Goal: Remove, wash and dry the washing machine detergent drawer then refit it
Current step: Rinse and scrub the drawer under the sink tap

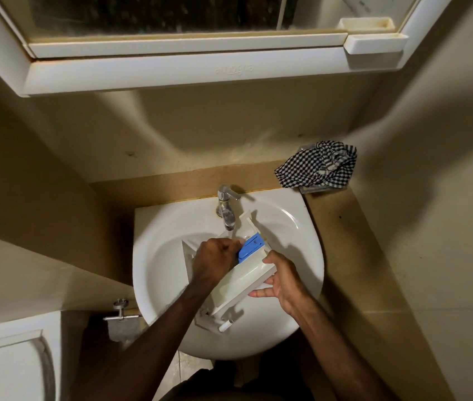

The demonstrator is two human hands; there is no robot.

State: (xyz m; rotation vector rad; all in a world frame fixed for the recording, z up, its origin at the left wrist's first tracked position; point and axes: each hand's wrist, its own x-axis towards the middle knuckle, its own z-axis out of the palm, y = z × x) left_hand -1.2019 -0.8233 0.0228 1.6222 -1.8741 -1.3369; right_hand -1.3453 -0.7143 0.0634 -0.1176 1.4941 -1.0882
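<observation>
Over the white wash basin (pixel 301 241) a person holds the white detergent drawer (pixel 241 280) tilted, its far end up under the chrome tap (pixel 226 208) and its near end low toward the basin's front rim; the left hand (pixel 215 260) lies on the drawer's top with its fingers curled down at the edge of the blue insert (pixel 251 247), though whether they pinch the insert or only press beside it cannot be told; the right hand (pixel 283 280) supports the drawer from the right side, thumb on the upper edge and fingers spread and nearly straight beneath it, so it carries rather than clasps; a thin stream of water appears to fall from the tap's spout onto the drawer just beyond the left hand; a short white tube sticks out of the drawer's near end, low in the basin; on the beige desk (pixel 353 256) to the right of the basin, at the back corner, a black-and-white checked cloth (pixel 319 166) lies bunched over a clear holder; above, a white mirror cabinet (pixel 171 70) runs along the wall; at lower left a toilet lid (pixel 6 369) shows, with a metal paper holder (pixel 121 314) just beside the basin
</observation>
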